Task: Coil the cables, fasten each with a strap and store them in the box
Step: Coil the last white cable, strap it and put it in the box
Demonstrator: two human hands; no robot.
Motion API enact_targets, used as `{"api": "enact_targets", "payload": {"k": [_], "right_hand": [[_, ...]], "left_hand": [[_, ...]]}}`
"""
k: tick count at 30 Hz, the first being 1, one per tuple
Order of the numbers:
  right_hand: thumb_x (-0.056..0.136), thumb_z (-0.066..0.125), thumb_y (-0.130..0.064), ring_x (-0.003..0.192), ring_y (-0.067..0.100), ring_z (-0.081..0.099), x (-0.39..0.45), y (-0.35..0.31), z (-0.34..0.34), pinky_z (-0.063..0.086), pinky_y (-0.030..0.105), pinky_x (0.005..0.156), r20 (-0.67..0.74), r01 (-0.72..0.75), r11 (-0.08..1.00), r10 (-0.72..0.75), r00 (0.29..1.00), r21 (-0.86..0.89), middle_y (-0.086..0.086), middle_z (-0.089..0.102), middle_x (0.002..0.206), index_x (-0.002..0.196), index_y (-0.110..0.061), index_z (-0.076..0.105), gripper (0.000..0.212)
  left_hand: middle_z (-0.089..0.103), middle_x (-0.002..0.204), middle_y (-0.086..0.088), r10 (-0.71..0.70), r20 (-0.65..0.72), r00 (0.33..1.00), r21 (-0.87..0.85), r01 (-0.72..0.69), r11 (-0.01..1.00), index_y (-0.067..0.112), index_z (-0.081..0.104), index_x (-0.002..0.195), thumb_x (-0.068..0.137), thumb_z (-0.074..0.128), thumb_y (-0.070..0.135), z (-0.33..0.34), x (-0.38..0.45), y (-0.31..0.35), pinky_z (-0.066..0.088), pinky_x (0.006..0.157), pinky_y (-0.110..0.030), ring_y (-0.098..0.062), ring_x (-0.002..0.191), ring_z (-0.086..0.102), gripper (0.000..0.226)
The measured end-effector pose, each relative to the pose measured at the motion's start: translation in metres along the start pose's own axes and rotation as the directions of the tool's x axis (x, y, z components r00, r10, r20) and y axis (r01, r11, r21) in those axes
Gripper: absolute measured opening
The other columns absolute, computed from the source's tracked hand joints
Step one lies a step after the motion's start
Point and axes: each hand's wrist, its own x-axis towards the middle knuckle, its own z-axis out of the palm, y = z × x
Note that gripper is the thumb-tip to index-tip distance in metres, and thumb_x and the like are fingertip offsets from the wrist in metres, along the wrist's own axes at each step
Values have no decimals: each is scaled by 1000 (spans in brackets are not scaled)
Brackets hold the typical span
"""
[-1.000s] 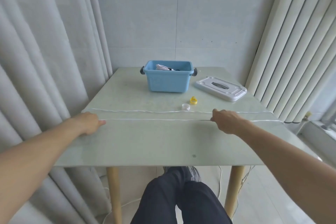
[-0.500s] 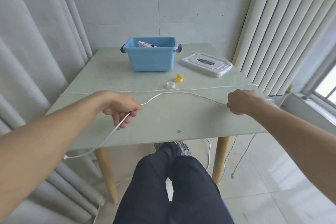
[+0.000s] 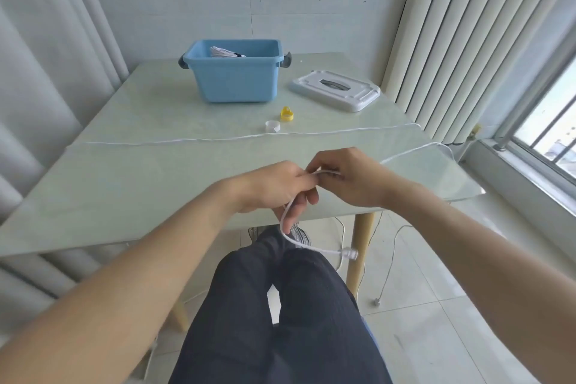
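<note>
1. We see the worktop point(image 3: 131, 184) carrying a blue box point(image 3: 234, 78) at its far edge, with a coiled cable already inside.
2. A white lid point(image 3: 335, 90) lies toward the far right corner.
3. Our left hand point(image 3: 274, 188) and right hand point(image 3: 346, 176) both pinch the white cable point(image 3: 291, 235) at the near edge.
4. Its trailing length over the right edge could snag and tug the loop loose.
5. Two straps point(image 3: 280, 119) wait mid-worktop.

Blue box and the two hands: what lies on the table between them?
Head view: a white cable stretched across, a yellow strap and a white strap.
</note>
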Motion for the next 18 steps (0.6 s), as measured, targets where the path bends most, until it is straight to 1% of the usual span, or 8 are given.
{"api": "enact_targets", "payload": {"k": [2, 5, 7, 9, 11, 13, 15, 18], "right_hand": [[88, 65, -10, 51, 9, 38, -7, 5, -8, 35, 21, 55, -59, -59, 993, 66, 996, 106, -12, 45, 48, 88, -22, 73, 15], [83, 71, -4, 45, 8, 33, -19, 17, -20, 28, 13, 50, -204, -129, 980, 159, 966, 151, -11, 36, 43, 81, -20, 74, 16], [80, 70, -5, 44, 8, 39, -27, 29, -24, 30, 12, 49, -349, -214, 972, 234, 907, 95, -10, 37, 44, 79, -21, 73, 16], [80, 70, -7, 45, 4, 45, -38, 43, -27, 35, 18, 51, -454, -339, 935, 349, 820, 107, -8, 41, 47, 80, -19, 73, 13], [79, 70, -7, 47, 4, 48, -50, 55, -27, 36, 22, 54, -477, -428, 892, 444, 759, 149, -4, 45, 49, 81, -18, 73, 12], [78, 70, -7, 49, 7, 48, -60, 62, -22, 39, 23, 56, -455, -479, 864, 493, 742, 155, -1, 49, 52, 81, -18, 72, 12], [81, 70, -10, 52, 10, 49, -70, 61, -16, 40, 24, 53, -391, -502, 853, 513, 764, 139, 3, 54, 56, 81, -19, 70, 9], [82, 77, -23, 47, 6, 46, -87, 49, -1, 38, 16, 47, -197, -460, 879, 477, 857, 127, -1, 61, 59, 81, -22, 67, 10]], "left_hand": [[47, 57, -7, 73, -73, 995, -76, -79, 994, 7, 56, 84, 106, 39, 37, 7, -4, -13, 46, 51, -27, -19, 43, 47, 41], [42, 55, -2, 99, -91, 991, -224, -118, 968, 5, 58, 83, 104, 47, 34, 19, -12, -39, 36, 49, -26, -17, 43, 37, 37], [42, 55, -6, 86, -2, 996, -268, -83, 960, 6, 59, 82, 101, 54, 33, 27, -19, -59, 32, 46, -24, -17, 41, 34, 34], [39, 55, -6, 61, 67, 996, -324, -36, 946, 8, 59, 78, 93, 59, 34, 35, -29, -74, 24, 43, -25, -16, 40, 29, 30], [32, 56, -3, 54, 78, 996, -418, -17, 908, 10, 57, 76, 91, 57, 34, 41, -37, -83, 16, 44, -27, -14, 43, 23, 28], [28, 57, -3, 62, 24, 998, -495, -42, 868, 14, 55, 74, 93, 54, 33, 43, -42, -86, 11, 44, -28, -12, 44, 18, 27], [25, 56, -1, 76, -98, 992, -648, -122, 752, 14, 53, 72, 90, 55, 31, 43, -42, -85, 7, 44, -27, -11, 43, 15, 25], [24, 54, 5, 34, -317, 948, -895, -311, 321, 13, 58, 75, 90, 56, 32, 39, -40, -74, 8, 41, -24, -7, 37, 20, 24]]}}
